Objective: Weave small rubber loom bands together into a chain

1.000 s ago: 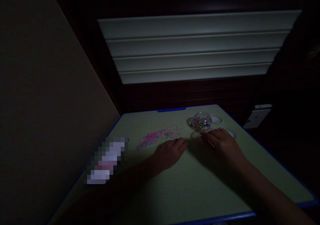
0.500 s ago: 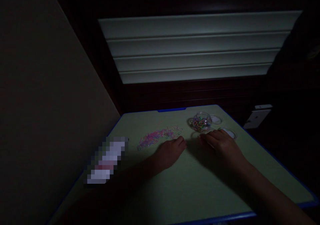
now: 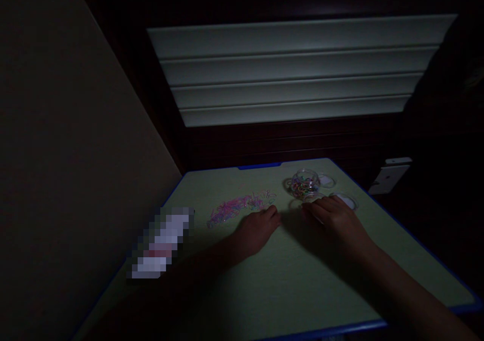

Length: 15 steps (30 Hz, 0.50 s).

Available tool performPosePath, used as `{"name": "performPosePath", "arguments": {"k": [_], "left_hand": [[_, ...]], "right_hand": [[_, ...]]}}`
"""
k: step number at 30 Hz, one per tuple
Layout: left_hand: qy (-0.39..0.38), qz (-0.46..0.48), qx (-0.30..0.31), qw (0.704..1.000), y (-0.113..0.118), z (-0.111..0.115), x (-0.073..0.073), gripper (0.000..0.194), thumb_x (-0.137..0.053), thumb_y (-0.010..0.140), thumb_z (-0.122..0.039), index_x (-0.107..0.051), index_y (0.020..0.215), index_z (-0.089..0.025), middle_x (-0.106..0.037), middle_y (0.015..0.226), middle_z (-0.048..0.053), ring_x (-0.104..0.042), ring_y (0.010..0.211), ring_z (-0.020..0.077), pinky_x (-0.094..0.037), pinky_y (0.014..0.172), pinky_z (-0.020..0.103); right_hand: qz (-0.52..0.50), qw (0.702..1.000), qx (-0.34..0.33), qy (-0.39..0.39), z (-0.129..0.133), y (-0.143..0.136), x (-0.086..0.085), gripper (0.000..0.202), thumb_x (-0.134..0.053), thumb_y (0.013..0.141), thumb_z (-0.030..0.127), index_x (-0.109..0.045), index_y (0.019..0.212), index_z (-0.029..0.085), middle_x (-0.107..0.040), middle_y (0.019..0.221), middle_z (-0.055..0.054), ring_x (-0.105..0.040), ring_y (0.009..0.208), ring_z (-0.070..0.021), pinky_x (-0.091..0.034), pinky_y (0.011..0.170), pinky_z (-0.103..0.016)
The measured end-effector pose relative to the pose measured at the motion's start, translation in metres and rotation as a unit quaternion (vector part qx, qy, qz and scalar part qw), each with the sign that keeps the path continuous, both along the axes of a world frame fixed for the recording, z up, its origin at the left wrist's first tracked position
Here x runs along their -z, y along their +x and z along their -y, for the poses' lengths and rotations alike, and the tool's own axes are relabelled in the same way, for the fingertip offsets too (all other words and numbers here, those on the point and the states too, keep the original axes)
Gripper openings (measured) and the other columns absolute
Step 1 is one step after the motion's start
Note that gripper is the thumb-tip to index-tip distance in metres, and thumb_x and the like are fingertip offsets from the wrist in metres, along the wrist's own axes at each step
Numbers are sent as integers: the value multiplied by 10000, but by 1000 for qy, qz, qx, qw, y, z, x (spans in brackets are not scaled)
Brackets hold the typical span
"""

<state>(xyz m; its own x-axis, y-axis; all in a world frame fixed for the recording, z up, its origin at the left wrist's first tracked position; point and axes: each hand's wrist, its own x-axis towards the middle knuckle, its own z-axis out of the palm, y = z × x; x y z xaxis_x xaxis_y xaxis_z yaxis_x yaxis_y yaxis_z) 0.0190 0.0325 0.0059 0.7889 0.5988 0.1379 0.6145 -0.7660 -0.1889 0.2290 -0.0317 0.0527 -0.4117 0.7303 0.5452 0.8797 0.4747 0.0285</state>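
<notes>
A pile of thin, colourful bands (image 3: 236, 206), mostly pink and purple, lies spread on the table. Just to its right, my left hand (image 3: 259, 231) rests low over the tabletop with its fingers curled closed; anything in them is hidden. My right hand (image 3: 336, 222) is closed in a pinch at the near side of a clear round container (image 3: 313, 198), and I cannot make out what its fingertips hold. Behind that container stands a clear jar (image 3: 304, 183) with multicoloured bands inside. Two clear round lids, one at the back (image 3: 326, 180) and one nearer (image 3: 346, 201), lie beside it.
The pale green table (image 3: 302, 290) has a blue rim. A pixelated white item (image 3: 162, 245) lies at its left edge. A wall (image 3: 75, 154) borders the left side, and a dark panel with light slats (image 3: 295, 73) stands behind. White devices (image 3: 390, 178) are off the right edge.
Both hands stay in almost the same place. My left fingers have shifted very slightly; the pile, jar and lids have not moved.
</notes>
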Motion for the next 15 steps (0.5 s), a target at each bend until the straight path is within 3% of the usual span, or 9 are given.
{"name": "performPosePath", "arguments": {"k": [15], "left_hand": [[2, -26, 5, 1000, -1, 4, -5, 139, -446, 857, -142, -471, 981, -201, -494, 968, 19, -556, 742, 143, -450, 569, 246]], "right_hand": [[-7, 1000, -1, -1, 2, -1, -1, 119, -511, 845, 176, -624, 879, 158, -599, 746, -44, -476, 690, -177, -303, 677, -301]]}}
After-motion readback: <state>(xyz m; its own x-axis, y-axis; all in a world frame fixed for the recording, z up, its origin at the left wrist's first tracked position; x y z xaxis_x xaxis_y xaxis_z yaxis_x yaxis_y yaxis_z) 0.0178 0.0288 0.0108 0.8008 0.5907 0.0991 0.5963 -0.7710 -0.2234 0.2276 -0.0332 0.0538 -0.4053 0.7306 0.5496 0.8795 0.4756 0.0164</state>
